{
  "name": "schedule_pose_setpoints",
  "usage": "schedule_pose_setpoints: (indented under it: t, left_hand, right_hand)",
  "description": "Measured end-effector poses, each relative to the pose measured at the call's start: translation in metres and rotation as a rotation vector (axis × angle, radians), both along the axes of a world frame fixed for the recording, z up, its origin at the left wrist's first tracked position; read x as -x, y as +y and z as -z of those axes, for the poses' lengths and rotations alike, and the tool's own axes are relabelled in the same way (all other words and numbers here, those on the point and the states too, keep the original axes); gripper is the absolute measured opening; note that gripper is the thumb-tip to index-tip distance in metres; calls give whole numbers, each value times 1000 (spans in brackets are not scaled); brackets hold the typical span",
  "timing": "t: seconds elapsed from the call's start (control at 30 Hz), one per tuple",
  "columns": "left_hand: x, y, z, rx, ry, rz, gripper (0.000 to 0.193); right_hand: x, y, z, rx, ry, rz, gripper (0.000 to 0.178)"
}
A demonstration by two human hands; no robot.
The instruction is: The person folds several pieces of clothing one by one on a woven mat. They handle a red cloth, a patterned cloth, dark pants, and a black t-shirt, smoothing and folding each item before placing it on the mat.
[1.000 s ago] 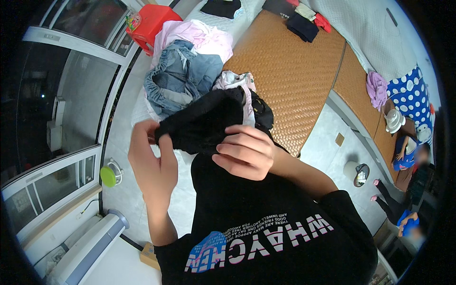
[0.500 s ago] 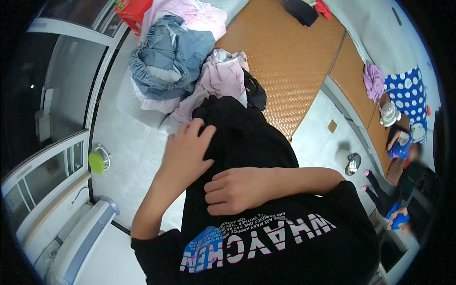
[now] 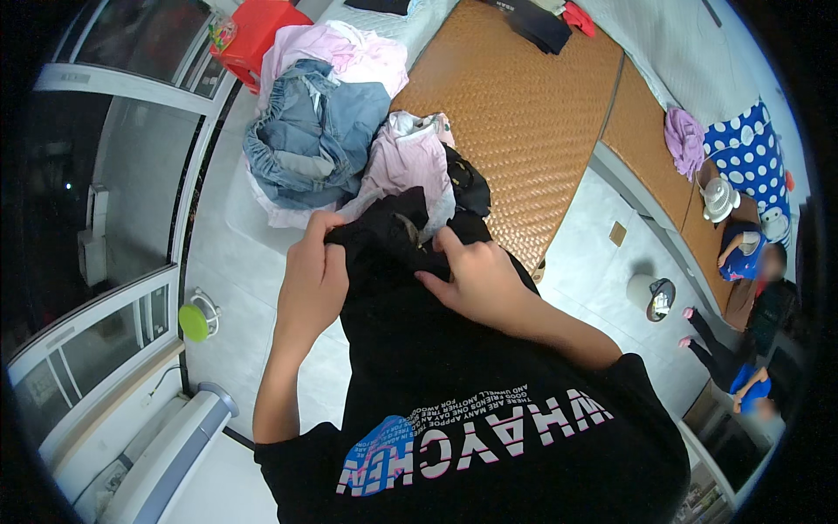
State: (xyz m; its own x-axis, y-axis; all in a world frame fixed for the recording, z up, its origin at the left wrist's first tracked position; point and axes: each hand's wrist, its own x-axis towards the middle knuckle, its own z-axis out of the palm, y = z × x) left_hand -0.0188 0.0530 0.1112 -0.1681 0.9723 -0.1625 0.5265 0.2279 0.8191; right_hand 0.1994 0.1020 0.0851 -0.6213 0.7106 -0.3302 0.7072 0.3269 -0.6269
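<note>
A black garment (image 3: 377, 229) lies across my lap, its gathered upper edge raised between my hands; I cannot tell what kind it is. At its left end my left hand (image 3: 316, 271) is closed, the fingers pinching the cloth. My right hand (image 3: 483, 278) grips the edge on the other side with thumb and forefinger. Just beyond the cloth is a crumpled pale pink garment (image 3: 408, 162). Blue denim trousers (image 3: 319, 131) with an elastic waist lie past my left hand, on top of other light clothes. A small black item (image 3: 469, 183) rests beside the pink garment.
A woven tan mat (image 3: 524, 113) covers the bed ahead. At the far left stands a red plastic stool (image 3: 257, 35). On the floor are a small green-topped stool (image 3: 194, 322) and a waste bin (image 3: 650, 297). Two other people are at the right, near a blue dotted cushion (image 3: 751, 148).
My right hand has moved forward from my shirt front and taken hold of the black garment. My left hand, earlier spread over the cloth, now pinches its edge. The garment's edge is raised.
</note>
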Motion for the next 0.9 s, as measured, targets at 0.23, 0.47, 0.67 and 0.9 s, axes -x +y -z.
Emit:
schedule_pose_setpoints:
  t: [0.23,0.47,0.67,0.9]
  left_hand:
    - [1,4,-26,-94,280,52,18]
    - [13,0,-41,89,262,-127,16]
    - [36,2,-24,-36,-94,-238,17]
    - [40,21,-44,81,-725,-198,29]
  right_hand:
    - [5,10,9,-97,56,-70,32]
    - [14,30,18,92,790,295,16]
    - [23,63,3,316,953,281,16]
    - [17,95,-28,773,937,342,22]
